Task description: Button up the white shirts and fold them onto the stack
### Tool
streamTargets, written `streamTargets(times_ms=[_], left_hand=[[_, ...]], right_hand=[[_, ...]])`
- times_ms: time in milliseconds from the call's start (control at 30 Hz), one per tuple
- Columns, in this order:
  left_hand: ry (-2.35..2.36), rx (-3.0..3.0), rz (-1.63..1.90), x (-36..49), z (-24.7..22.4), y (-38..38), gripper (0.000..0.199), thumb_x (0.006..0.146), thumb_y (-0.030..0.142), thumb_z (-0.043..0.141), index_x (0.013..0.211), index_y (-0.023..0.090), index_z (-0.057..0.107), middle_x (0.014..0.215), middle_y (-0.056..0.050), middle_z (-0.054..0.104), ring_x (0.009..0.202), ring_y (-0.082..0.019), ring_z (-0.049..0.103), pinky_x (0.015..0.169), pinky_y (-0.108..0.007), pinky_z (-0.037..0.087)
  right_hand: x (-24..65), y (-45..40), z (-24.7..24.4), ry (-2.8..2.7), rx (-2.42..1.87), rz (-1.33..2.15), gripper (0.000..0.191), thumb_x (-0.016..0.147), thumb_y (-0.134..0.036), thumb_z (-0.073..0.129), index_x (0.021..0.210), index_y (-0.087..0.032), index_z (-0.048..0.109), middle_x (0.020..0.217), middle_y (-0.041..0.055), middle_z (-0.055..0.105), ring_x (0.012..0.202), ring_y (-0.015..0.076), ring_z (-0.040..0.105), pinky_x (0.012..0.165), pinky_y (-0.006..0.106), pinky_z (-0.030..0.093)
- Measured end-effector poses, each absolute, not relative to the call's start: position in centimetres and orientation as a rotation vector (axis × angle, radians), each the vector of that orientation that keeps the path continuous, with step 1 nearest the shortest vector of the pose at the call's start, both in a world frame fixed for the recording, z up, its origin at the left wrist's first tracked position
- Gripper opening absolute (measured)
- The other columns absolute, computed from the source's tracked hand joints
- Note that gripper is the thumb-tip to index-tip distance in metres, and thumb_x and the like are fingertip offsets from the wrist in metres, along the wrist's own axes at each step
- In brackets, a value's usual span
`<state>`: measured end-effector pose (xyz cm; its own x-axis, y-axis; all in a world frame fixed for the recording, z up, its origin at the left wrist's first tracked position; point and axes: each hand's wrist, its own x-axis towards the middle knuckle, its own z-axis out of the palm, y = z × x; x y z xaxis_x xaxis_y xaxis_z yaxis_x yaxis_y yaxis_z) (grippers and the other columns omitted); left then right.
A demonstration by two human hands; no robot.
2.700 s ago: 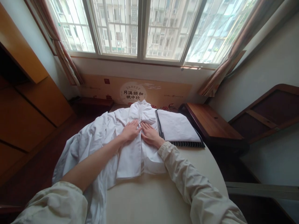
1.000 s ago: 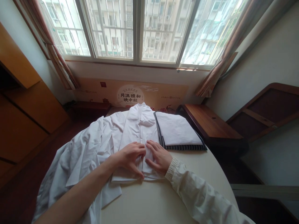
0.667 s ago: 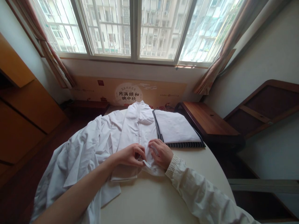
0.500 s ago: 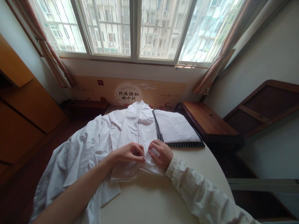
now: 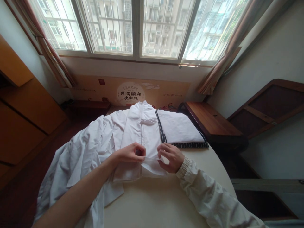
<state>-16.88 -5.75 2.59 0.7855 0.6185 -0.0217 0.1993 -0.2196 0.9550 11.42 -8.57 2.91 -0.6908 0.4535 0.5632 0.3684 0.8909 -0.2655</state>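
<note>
A white shirt (image 5: 150, 133) lies lengthwise on the round table, its collar end toward the window. My left hand (image 5: 133, 152) pinches the near hem between thumb and fingers. On the other side, my right hand (image 5: 173, 157) grips the same hem near its right part, fingers curled. A narrow strip of the fabric is raised and stretched between both hands. Right of the shirt lies a folded white cloth (image 5: 181, 127) on top of a black striped cloth (image 5: 190, 145). More rumpled white fabric (image 5: 80, 155) spreads to the left and hangs over the table's edge.
The cream table (image 5: 142, 205) shows its bare surface in front of me. A brown wooden bench (image 5: 211, 118) stands behind on the right, an orange cabinet (image 5: 26, 107) on the left. A printed box panel (image 5: 95, 88) rests below the barred window.
My right hand has moved to the right, away from my left hand, and the hem between them is now drawn out straighter. My left hand has shifted slightly up and left.
</note>
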Motion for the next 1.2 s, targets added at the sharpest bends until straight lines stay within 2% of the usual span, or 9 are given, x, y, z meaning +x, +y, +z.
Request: streamTargets(times_ms=[200, 433, 667, 733, 800, 867, 933, 1067, 1200], left_hand=[[0.528, 2.004, 0.485, -16.4, 2.6, -6.0, 0.006, 0.078, 0.016, 0.074, 0.073, 0.014, 0.073, 0.069, 0.000, 0.062, 0.066, -0.011, 0.053, 0.062, -0.022, 0.042], [0.494, 2.082, 0.479, -16.0, 3.0, -6.1, 0.016, 0.082, 0.026, 0.083, 0.074, 0.015, 0.075, 0.071, -0.002, 0.064, 0.068, -0.012, 0.057, 0.065, -0.023, 0.044], [0.671, 2.099, 0.627, -15.6, 2.1, -6.2, 0.050, 0.099, 0.043, 0.069, 0.058, 0.017, 0.059, 0.064, -0.001, 0.054, 0.060, -0.011, 0.047, 0.059, -0.026, 0.038], [0.827, 2.139, 0.822, -15.5, 1.9, -6.1, 0.044, 0.099, 0.045, 0.068, 0.065, 0.018, 0.061, 0.075, -0.004, 0.061, 0.068, -0.014, 0.055, 0.065, -0.027, 0.045], [0.965, 2.248, 0.975, -15.4, 1.9, -6.0, 0.025, 0.095, 0.044, 0.075, 0.088, 0.019, 0.071, 0.104, -0.009, 0.070, 0.095, -0.022, 0.066, 0.086, -0.034, 0.053], [1.062, 2.368, 0.999, -15.5, 2.0, -5.8, 0.033, 0.089, 0.044, 0.081, 0.113, 0.023, 0.072, 0.128, -0.012, 0.068, 0.119, -0.028, 0.064, 0.105, -0.042, 0.049], [1.158, 2.425, 0.938, -15.5, 1.9, -5.7, 0.038, 0.087, 0.046, 0.082, 0.116, 0.023, 0.070, 0.126, -0.011, 0.068, 0.116, -0.029, 0.064, 0.105, -0.043, 0.048], [1.398, 2.363, 0.835, -15.4, 1.7, -5.7, 0.033, 0.089, 0.051, 0.077, 0.087, 0.021, 0.065, 0.088, -0.005, 0.067, 0.079, -0.022, 0.061, 0.079, -0.035, 0.047], [1.351, 2.298, 0.779, -15.3, 1.5, -5.7, 0.038, 0.092, 0.052, 0.075, 0.076, 0.020, 0.062, 0.074, -0.002, 0.065, 0.066, -0.017, 0.054, 0.070, -0.031, 0.040]], right_hand=[[12.1, -9.4, 3.4, -2.524, -0.468, 0.288, 0.025, 0.081, -0.017, 0.065, 0.069, -0.024, 0.045, 0.068, 0.0000, 0.058, 0.070, 0.0188, 0.047, 0.069, 0.034, 0.039], [11.7, -10.6, 2.3, -2.707, -0.456, 0.455, 0.031, 0.065, -0.016, 0.063, 0.054, -0.023, 0.035, 0.060, -0.0008, 0.054, 0.064, 0.0173, 0.040, 0.069, 0.037, 0.033], [11.3, -10.7, 1.8, -2.732, -0.514, 0.568, 0.030, 0.061, -0.020, 0.065, 0.050, -0.023, 0.037, 0.056, -0.0015, 0.053, 0.062, 0.0170, 0.041, 0.070, 0.038, 0.035], [11.3, -10.8, 1.8, -2.722, -0.524, 0.601, 0.030, 0.060, -0.020, 0.066, 0.049, -0.023, 0.038, 0.055, -0.0018, 0.053, 0.062, 0.0167, 0.042, 0.071, 0.038, 0.037], [11.3, -10.9, 1.8, -2.714, -0.534, 0.618, 0.032, 0.062, -0.020, 0.066, 0.048, -0.023, 0.038, 0.055, -0.0019, 0.053, 0.061, 0.0164, 0.043, 0.072, 0.038, 0.038], [11.3, -10.8, 2.0, -2.694, -0.531, 0.650, 0.034, 0.063, -0.020, 0.067, 0.048, -0.023, 0.036, 0.053, -0.0023, 0.052, 0.060, 0.0159, 0.044, 0.072, 0.037, 0.039], [11.2, -10.5, 2.6, -2.674, -0.511, 0.741, 0.034, 0.067, -0.020, 0.069, 0.050, -0.023, 0.040, 0.054, -0.0031, 0.052, 0.059, 0.0148, 0.045, 0.070, 0.035, 0.041], [10.8, -8.3, 5.1, -2.568, -0.606, 0.845, 0.015, 0.090, -0.021, 0.065, 0.075, -0.022, 0.065, 0.075, 0.0004, 0.067, 0.068, 0.0153, 0.060, 0.070, 0.030, 0.049], [9.5, -2.9, 6.9, -2.380, -0.923, 0.481, 0.020, 0.104, -0.027, 0.056, 0.107, -0.020, 0.074, 0.110, 0.0096, 0.076, 0.110, 0.0251, 0.069, 0.103, 0.041, 0.052]])
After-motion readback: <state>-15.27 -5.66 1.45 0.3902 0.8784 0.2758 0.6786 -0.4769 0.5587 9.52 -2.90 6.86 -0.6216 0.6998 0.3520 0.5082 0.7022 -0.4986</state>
